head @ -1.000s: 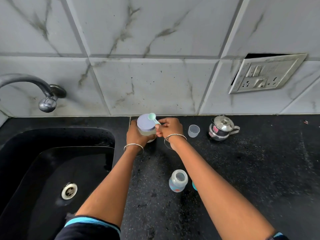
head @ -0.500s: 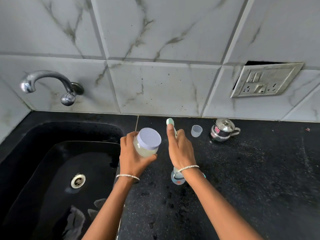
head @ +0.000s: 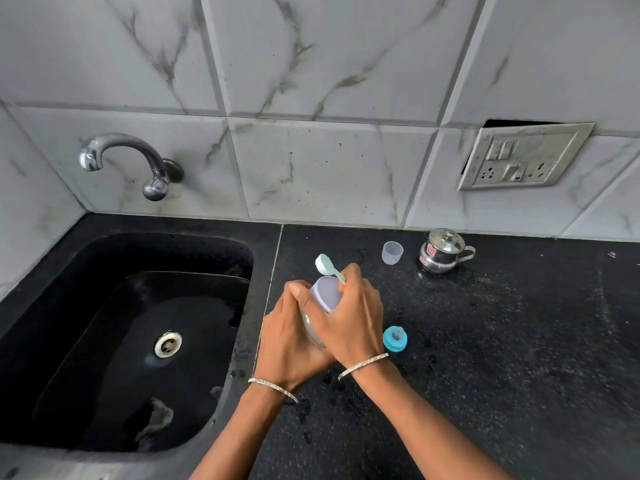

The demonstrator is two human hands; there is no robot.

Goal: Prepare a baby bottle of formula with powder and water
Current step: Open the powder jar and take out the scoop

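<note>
Jar stuff first: the powder jar (head: 309,328) sits between both hands just past the rim of the sink (head: 138,341). I can't tell if it's resting on the table (head: 519,341) or lifted a bit. Left hand (head: 287,341) is wrapped round the jar body from the sink side, fingers curled on it. Right hand (head: 353,317) is clamped over the lilac lid (head: 327,294) from the other side. It's also got the mint scoop (head: 325,265) pinched in its fingers, bowl poking out beyond the jar toward the wall.

My guess is the lid's about to get twisted off. The jar looks small, light and smooth, so probably slippery. I'd hold the body low, turn the lid by its rim and keep it upright so powder doesn't dump.

A teal bottle top (head: 394,338) lies just beside the jar, away from the sink. The clear cup (head: 392,252) and steel pot (head: 441,252) are further off that way. The bottle itself I can't see.
</note>
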